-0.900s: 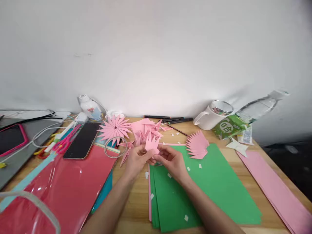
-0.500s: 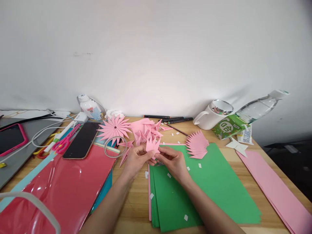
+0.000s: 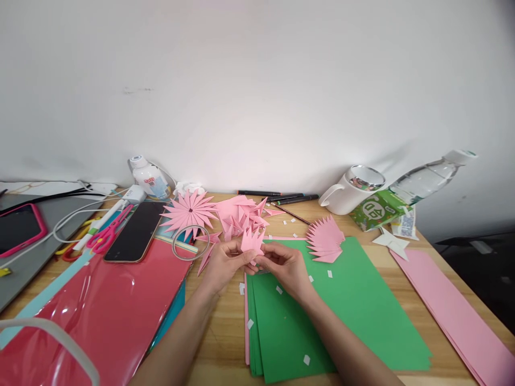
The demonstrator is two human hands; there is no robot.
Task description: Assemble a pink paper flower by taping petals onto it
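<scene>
A small cluster of folded pink paper points [image 3: 251, 241] is pinched between my two hands, tips up. My left hand [image 3: 228, 264] grips it from the left with thumb and fingers. On the other side my right hand [image 3: 284, 264] is closed on its lower right edge, and the fingertips partly hide the bottom. Just behind lies a heap of loose folded pink pieces [image 3: 241, 214]. A pink paper pinwheel [image 3: 190, 210] sits to the left of the heap, and a pink paper fan [image 3: 325, 239] rests partly on the green paper stack [image 3: 362, 300].
A roll of tape [image 3: 174, 247], a phone [image 3: 137, 231], pink scissors [image 3: 108, 236] and a red folder [image 3: 104, 300] are at left. Markers [image 3: 298, 199] lie by the wall. A mug [image 3: 341, 194], tilted bottle [image 3: 426, 179] and pink strips [image 3: 454, 311] stand or lie at right.
Almost nothing differs. My hands keep the same place and grip, and the pink paper points between them have shifted only very slightly.
</scene>
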